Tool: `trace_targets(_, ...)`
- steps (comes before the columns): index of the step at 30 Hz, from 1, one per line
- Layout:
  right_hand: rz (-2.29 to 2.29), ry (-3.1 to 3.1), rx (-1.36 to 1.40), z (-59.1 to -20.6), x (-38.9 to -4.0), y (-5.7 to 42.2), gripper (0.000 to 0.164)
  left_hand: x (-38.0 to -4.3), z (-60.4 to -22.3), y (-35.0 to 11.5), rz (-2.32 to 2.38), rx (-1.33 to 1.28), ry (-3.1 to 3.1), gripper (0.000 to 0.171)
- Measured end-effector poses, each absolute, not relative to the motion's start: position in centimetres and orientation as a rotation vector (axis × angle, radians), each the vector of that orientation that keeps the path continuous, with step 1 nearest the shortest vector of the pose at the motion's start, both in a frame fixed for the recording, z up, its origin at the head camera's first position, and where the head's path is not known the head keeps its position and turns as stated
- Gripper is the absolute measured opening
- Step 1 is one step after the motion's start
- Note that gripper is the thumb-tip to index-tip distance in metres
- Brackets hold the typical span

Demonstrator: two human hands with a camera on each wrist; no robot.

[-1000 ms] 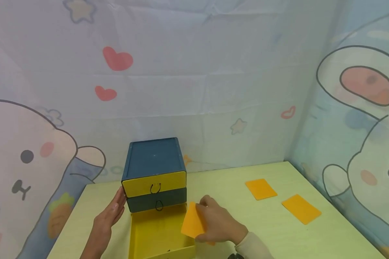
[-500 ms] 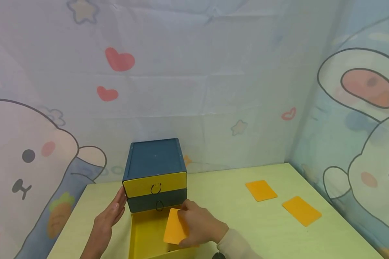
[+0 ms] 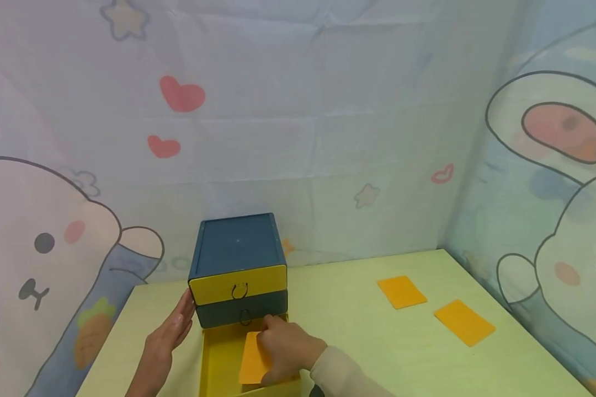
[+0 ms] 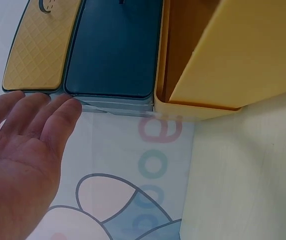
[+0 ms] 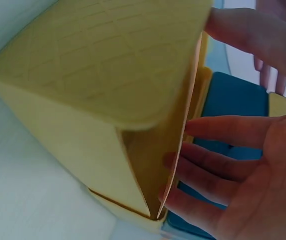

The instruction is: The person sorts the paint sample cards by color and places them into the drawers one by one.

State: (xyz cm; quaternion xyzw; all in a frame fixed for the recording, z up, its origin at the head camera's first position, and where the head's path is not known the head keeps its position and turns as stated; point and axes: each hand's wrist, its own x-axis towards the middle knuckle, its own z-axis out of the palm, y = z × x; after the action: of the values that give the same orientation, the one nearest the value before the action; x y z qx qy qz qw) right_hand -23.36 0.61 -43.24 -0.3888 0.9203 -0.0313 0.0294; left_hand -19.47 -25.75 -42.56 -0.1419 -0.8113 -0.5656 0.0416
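Observation:
A small drawer cabinet (image 3: 238, 245) with a dark blue top stands on the table, its bottom yellow drawer (image 3: 216, 358) pulled out. My right hand (image 3: 293, 347) pinches an orange card (image 3: 252, 361) at its right edge, low over that drawer. In the right wrist view the card (image 5: 185, 132) shows nearly edge-on, thumb on one side and fingers on the other. Against the cabinet's left side rest the straight fingers of my left hand (image 3: 161, 342). The left wrist view has this hand (image 4: 30, 140) palm up beside the yellow top drawer front (image 4: 43, 50).
Two orange cards lie on the table to the right, a farther one (image 3: 401, 291) and a nearer one (image 3: 464, 322). A dark middle drawer (image 3: 228, 310) with a cord loop is closed. Behind the table hangs a printed cloth (image 3: 288, 149).
My right hand has carried the orange card leftward and down, from the drawer's right edge to over its inside. The left hand stays against the cabinet.

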Motion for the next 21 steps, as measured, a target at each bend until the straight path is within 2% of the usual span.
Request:
trace_targets(4, -0.058, 2.795, -1.200, -43.2, -23.8, -0.4, 0.044, -19.6, -42.4, -25.8, -1.727, -0.453, -2.474, 0.057)
trace_targets(11, 0.001, 2.726, -1.205, -44.0, -24.3, -1.6, 0.065, -19.5, -42.5, -25.8, -1.710, -0.445, -2.477, 0.056)
trace_targets(21, 0.060, 2.717, -1.188, -45.1, -24.7, -2.6, 0.065, -19.3, -42.5, -25.7, -1.709, -0.458, -2.459, 0.055)
